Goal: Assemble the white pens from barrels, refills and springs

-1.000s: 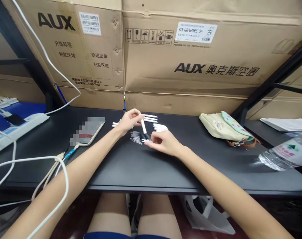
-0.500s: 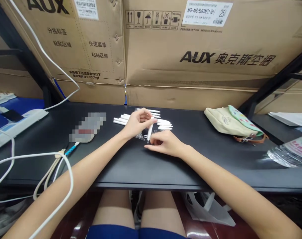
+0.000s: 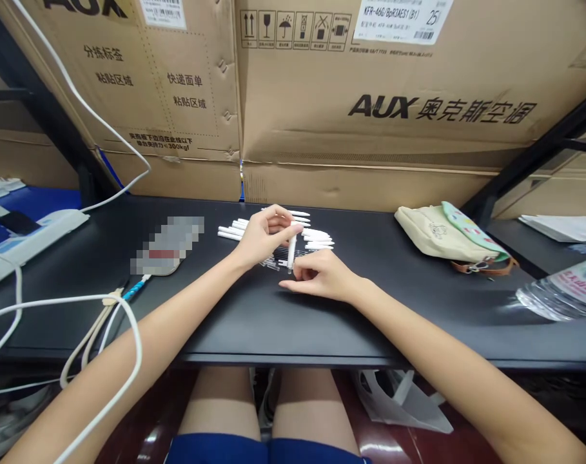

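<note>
Fingers of the left hand pinch the upper end of a white plastic stick, which stands nearly upright over the black worktop. The right hand curls narrowly just beside its lower end; contact is hard to tell. Clear slender pieces lie beneath, with more white sticks on either side, towards the worktop's back edge.
</note>
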### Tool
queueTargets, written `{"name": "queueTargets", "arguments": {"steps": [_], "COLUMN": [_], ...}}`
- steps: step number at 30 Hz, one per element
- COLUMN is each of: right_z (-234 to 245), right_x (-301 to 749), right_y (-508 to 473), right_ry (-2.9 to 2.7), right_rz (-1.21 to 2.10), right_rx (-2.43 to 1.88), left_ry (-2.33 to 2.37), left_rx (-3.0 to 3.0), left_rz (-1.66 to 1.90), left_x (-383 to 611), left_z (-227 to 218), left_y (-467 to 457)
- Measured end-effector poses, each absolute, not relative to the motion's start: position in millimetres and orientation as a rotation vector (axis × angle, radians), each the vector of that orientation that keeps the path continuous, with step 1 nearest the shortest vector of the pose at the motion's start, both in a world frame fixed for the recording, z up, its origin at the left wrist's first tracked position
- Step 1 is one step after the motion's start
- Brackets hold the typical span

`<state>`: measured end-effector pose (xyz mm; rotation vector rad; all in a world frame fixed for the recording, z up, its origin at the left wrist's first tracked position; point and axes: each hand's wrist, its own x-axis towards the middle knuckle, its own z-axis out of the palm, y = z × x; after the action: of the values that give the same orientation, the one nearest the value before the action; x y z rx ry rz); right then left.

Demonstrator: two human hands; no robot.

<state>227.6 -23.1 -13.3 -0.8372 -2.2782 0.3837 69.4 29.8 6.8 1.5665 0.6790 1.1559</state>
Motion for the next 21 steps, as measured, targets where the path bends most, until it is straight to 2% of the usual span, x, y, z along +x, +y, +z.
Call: {"name": "queueTargets", "arguments": {"steps": [7,15,21], "right_z": [-4.2,16.3,20.4], "right_x": [245.8,240.2,224.1], "right_y": [2.6,42.3,49.2], "right_ry": [-1.757,-2.478,-2.66], "right_rz": [0.415,0.368,0.281], "right_rx": [-1.153,-1.312,-1.348], "left_ry": [0.766,0.85,0.856], "left_rx": [1.462,1.344,1.335], "left_rz": [1.286,1.376,1.389], "left_x": [62.5,52.3,51.3], "left_z": [11.8,11.4,6.4], "left_y": [37.2,47.1,51.9]}}
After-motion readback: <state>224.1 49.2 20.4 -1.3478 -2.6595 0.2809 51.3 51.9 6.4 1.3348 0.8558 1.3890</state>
